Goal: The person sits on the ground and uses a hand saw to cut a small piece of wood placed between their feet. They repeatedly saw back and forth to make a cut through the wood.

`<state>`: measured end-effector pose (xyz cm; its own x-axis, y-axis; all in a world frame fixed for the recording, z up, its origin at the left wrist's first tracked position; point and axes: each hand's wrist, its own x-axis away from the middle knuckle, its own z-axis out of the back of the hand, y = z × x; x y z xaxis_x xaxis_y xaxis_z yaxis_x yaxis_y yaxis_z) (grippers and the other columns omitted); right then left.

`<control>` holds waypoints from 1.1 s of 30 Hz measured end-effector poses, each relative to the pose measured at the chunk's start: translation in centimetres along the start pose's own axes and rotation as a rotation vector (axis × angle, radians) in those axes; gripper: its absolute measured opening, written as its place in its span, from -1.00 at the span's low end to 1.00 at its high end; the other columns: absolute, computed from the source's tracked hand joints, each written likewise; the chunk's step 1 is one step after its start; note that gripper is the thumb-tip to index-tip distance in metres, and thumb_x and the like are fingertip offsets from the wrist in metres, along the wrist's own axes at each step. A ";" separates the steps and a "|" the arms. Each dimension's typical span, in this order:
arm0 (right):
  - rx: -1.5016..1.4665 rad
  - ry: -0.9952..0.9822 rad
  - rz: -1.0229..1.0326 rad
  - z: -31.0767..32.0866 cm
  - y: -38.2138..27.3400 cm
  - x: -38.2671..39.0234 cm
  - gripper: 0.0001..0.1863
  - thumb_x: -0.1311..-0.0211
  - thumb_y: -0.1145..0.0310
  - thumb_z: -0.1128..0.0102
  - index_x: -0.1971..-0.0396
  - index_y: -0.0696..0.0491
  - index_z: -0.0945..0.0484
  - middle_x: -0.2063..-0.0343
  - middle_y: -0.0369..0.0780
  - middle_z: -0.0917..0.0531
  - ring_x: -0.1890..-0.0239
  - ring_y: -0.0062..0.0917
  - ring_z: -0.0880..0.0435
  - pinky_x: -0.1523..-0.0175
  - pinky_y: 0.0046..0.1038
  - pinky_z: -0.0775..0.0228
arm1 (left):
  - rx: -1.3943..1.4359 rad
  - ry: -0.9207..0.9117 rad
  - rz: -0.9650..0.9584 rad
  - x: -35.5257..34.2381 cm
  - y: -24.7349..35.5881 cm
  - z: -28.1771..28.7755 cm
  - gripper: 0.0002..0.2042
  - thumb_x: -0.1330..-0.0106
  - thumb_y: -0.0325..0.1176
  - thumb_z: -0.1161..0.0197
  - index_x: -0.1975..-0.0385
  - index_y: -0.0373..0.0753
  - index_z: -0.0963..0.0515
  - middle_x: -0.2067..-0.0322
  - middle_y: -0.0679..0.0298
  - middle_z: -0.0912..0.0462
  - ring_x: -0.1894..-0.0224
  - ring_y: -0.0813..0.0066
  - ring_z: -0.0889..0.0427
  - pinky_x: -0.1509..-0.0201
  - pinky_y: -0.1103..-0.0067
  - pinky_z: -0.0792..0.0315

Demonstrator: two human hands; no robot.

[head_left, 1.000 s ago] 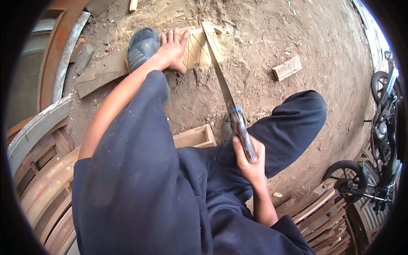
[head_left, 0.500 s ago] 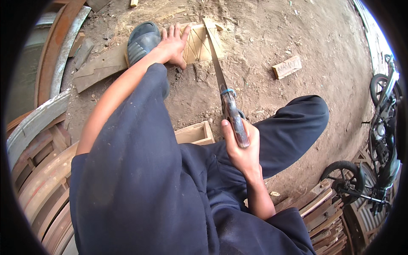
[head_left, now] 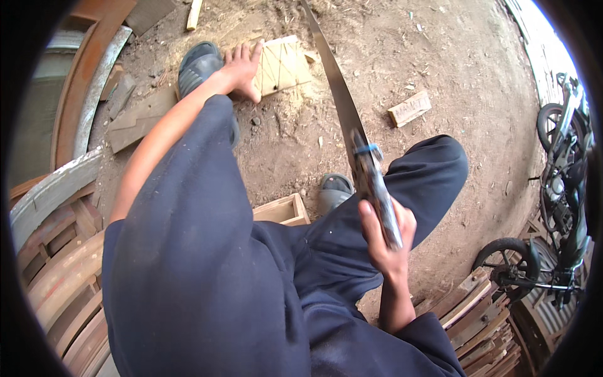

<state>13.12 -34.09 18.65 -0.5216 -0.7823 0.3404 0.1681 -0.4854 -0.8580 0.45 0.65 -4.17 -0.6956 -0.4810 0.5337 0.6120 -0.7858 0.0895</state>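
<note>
I have my right hand (head_left: 384, 232) closed round the handle of a hand saw (head_left: 336, 81), with a blue band near the blade. The long blade points up and away, right of the pale wooden board (head_left: 284, 66), apart from it. The board lies on the dirt with criss-cross lines on its face and sawdust around it. My left hand (head_left: 240, 69) rests with fingers spread on the board's left end, beside my left foot in a grey sandal (head_left: 195, 72).
A small wood block (head_left: 408, 109) lies on the dirt (head_left: 465, 75). A wooden box (head_left: 276, 213) sits between my legs, near my right sandal (head_left: 334, 196). Wooden frames (head_left: 59, 283) line the left, stacked planks (head_left: 468, 320) the lower right. A motorcycle (head_left: 562, 201) is at the far right.
The saw has come off the board and shifted to the right, its handle now lower and further right with my right hand. My left hand has moved slightly left.
</note>
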 end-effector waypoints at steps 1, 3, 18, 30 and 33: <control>0.043 0.037 0.111 -0.7 0.7 -1.7 -0.81 -0.18 0.42 -0.23 0.55 0.20 -0.50 0.79 -0.25 -0.43 0.76 -0.64 -0.42 0.59 -0.52 -0.22 | 0.005 -0.003 -0.003 -0.4 0.1 0.0 0.48 0.50 -0.02 -0.61 -0.38 -0.29 0.44 -0.31 -0.40 0.14 -0.38 -0.38 0.18 -0.36 -0.12 0.20; 0.047 0.093 0.182 -3.0 3.0 -5.7 -0.75 -0.23 0.34 -0.18 0.56 0.19 -0.47 0.76 -0.26 -0.43 0.74 -0.63 -0.39 0.58 -0.48 -0.21 | 0.004 -0.018 -0.018 -0.8 1.1 -0.1 0.49 0.50 -0.02 -0.61 -0.39 -0.27 0.44 -0.31 -0.41 0.15 -0.39 -0.36 0.19 -0.37 -0.11 0.22; -0.142 0.015 0.102 -11.1 9.4 -14.0 -0.72 -0.23 0.29 -0.16 0.60 0.14 -0.46 0.76 -0.35 -0.39 0.67 -0.70 -0.30 0.54 -0.49 -0.14 | 0.077 0.083 -0.046 0.8 0.9 0.2 0.38 0.48 -0.14 -0.50 -0.37 -0.38 0.36 -0.29 -0.42 0.13 -0.40 -0.32 0.18 -0.38 -0.11 0.23; -0.101 0.024 0.136 -11.7 10.8 -15.5 -0.72 -0.25 0.27 -0.15 0.61 0.10 -0.50 0.76 -0.39 -0.42 0.71 -0.75 -0.30 0.60 -0.55 -0.11 | 0.017 0.030 -0.011 1.1 1.5 1.3 0.41 0.44 -0.06 -0.54 -0.38 -0.37 0.40 -0.34 -0.38 0.15 -0.42 -0.27 0.17 -0.40 -0.09 0.23; -0.165 -0.008 0.055 -11.8 10.2 -16.9 -0.69 -0.24 0.27 -0.15 0.65 0.10 -0.44 0.74 -0.37 -0.39 0.68 -0.73 -0.27 0.57 -0.51 -0.08 | 0.012 0.034 -0.010 1.0 1.4 1.0 0.42 0.45 -0.06 -0.55 -0.39 -0.36 0.41 -0.35 -0.35 0.15 -0.42 -0.26 0.17 -0.40 -0.09 0.22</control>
<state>13.80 -21.21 -0.43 -0.5083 -0.8096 0.2936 0.0568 -0.3716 -0.9266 0.98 -0.49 -2.64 -0.7142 -0.4859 0.5038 0.6091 -0.7861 0.1052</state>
